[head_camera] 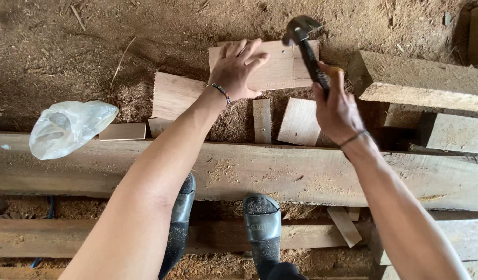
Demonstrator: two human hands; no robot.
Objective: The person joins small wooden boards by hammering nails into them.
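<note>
My left hand [238,68] presses flat on a pale wooden board [283,67] lying on the sawdust-covered ground. A dark claw hammer [303,44] is gripped by its handle in my right hand [336,106], its head raised just above the board's upper right part. A beaded bracelet sits on my left wrist and a thin band on my right. Both forearms reach forward over a long plank [280,173].
Small offcuts [174,96] [300,122] [261,120] lie below the board. A crumpled clear plastic bag [67,127] rests on the plank's left end. Thick timber blocks [420,83] stack at the right. My grey sandals [262,225] stand between lower planks [52,236].
</note>
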